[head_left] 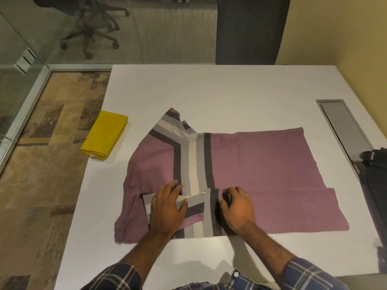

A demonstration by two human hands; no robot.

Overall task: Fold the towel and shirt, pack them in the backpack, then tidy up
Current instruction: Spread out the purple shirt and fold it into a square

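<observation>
A mauve shirt (261, 162) with grey, white and dark stripes lies spread flat in the middle of the white table (230, 86). Its near sleeve is folded in over the body. My left hand (167, 208) presses flat on that folded sleeve, fingers apart. My right hand (238, 208) rests on the shirt's near edge with fingers curled, pinching the fabric by the dark stripe. A folded yellow towel (104, 137) lies at the table's left edge. A black backpack (374, 176) shows partly at the right edge of the view.
A grey metal cable hatch (343, 126) is set into the table's right side. A glass wall with an office chair (90, 28) behind it stands beyond the far left. Patterned carpet lies left of the table.
</observation>
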